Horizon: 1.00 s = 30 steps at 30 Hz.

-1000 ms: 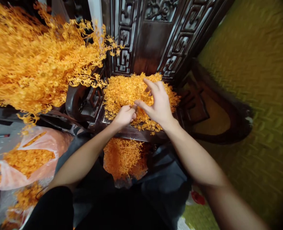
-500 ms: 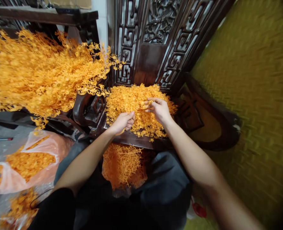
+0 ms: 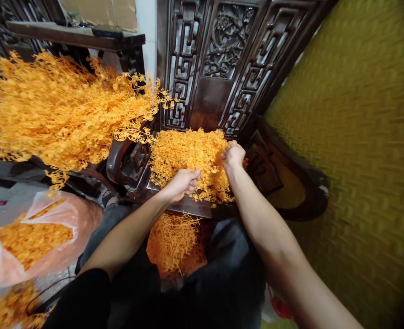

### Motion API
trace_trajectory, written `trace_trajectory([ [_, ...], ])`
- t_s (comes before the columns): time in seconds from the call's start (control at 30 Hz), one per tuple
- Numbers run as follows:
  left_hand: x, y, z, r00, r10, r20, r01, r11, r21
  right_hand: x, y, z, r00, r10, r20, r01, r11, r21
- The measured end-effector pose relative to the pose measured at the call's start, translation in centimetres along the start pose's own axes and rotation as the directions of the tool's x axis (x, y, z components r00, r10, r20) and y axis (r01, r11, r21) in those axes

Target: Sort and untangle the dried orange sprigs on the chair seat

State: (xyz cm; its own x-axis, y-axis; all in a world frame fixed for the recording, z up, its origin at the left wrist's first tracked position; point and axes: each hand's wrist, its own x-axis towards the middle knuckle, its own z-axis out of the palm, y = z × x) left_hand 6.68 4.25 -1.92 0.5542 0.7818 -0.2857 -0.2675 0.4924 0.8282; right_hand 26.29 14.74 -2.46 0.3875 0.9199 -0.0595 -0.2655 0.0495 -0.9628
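On the dark wooden seat lies a heap of orange artificial flower pieces [image 3: 184, 146]. My left hand [image 3: 184, 183] is closed in a pinch at the near side of the heap, with a bit of orange stem showing below the fingers. It appears to hold an orange artificial flower sprig. Farther right, my right hand [image 3: 233, 155] is curled closed over the heap's right edge. Whatever lies inside its fingers is hidden. Between my knees, below the seat's front edge, is a bag of bare orange stems [image 3: 174, 242].
A large bunch of orange flower branches [image 3: 61, 119] spreads over the left. Below it, a pinkish plastic bag [image 3: 85, 219] holds loose orange pieces. The chair's carved back [image 3: 212, 100] stands ahead, its curved arm [image 3: 311, 196] at right. A yellow-green textured surface [image 3: 366, 137] fills the right side.
My right hand has gone from spread fingers to a closed grip and shifted slightly right. My left hand, still pinched, has moved a little right and nearer. The camera view has tilted slightly.
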Motion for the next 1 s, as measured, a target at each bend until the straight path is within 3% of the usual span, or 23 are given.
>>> trace_trajectory([
  [0.13, 0.3, 0.9, -1.6, 0.999, 0.031, -0.023, -0.033, 0.998, -0.054, -1.8, -0.3, -0.9, 0.98, 0.169, 0.104, -0.171, 0.985, 0.011],
  [0.27, 1.2, 1.3, -2.5, 0.993, 0.093, -0.077, -0.104, 0.984, -0.148, -6.2, 0.8, 1.4, 0.921, 0.262, 0.289, -0.29, 0.955, 0.061],
  [0.33, 1.3, 1.2, -2.3, 0.99, 0.094, -0.101, -0.11, 0.98, -0.168, -7.0, 1.0, 2.5, 0.905, 0.246, 0.347, -0.272, 0.962, 0.026],
  [0.4, 1.1, 1.2, -1.8, 0.989, 0.108, -0.096, -0.124, 0.976, -0.178, -6.2, 0.7, 2.7, 0.943, 0.168, 0.288, -0.162, 0.986, -0.044],
  [0.47, 0.6, 1.4, -1.4, 0.986, 0.151, -0.07, -0.162, 0.965, -0.204, -4.4, -0.1, 1.8, 0.994, 0.054, 0.098, -0.048, 0.997, -0.059],
  [0.53, -0.1, 1.7, -1.4, 0.979, 0.197, -0.054, -0.204, 0.947, -0.246, -2.7, -0.9, 0.3, 0.998, 0.016, -0.068, -0.016, 1.0, 0.001],
  [0.57, -0.3, 1.9, -1.6, 0.976, 0.211, -0.052, -0.217, 0.939, -0.268, -2.4, -1.2, -0.3, 0.997, 0.037, -0.062, -0.036, 0.999, 0.029],
  [0.63, -0.6, 2.3, -2.0, 0.974, 0.223, -0.048, -0.227, 0.925, -0.304, -3.2, -1.5, -0.9, 0.99, 0.122, 0.069, -0.124, 0.992, 0.028],
  [0.73, -0.6, 2.5, -2.3, 0.974, 0.227, -0.003, -0.215, 0.919, -0.331, -7.0, -0.8, 0.3, 0.928, 0.206, 0.311, -0.214, 0.977, -0.008],
  [0.8, -0.4, 2.2, -2.0, 0.97, 0.244, 0.003, -0.229, 0.914, -0.336, -9.4, 0.1, 1.8, 0.87, 0.217, 0.443, -0.215, 0.975, -0.054],
  [0.87, -0.2, 1.7, -1.3, 0.97, 0.244, -0.02, -0.237, 0.915, -0.326, -10.2, 1.0, 2.9, 0.851, 0.193, 0.488, -0.154, 0.981, -0.12],
  [0.93, -0.3, 1.0, -0.4, 0.977, 0.208, -0.038, -0.21, 0.932, -0.295, -9.1, 1.3, 3.1, 0.906, 0.125, 0.404, -0.074, 0.987, -0.14],
  [1.0, -0.6, 0.6, 0.1, 0.984, 0.179, -0.023, -0.179, 0.949, -0.258, -6.6, 1.1, 2.3, 0.982, 0.045, 0.182, -0.028, 0.995, -0.094],
])
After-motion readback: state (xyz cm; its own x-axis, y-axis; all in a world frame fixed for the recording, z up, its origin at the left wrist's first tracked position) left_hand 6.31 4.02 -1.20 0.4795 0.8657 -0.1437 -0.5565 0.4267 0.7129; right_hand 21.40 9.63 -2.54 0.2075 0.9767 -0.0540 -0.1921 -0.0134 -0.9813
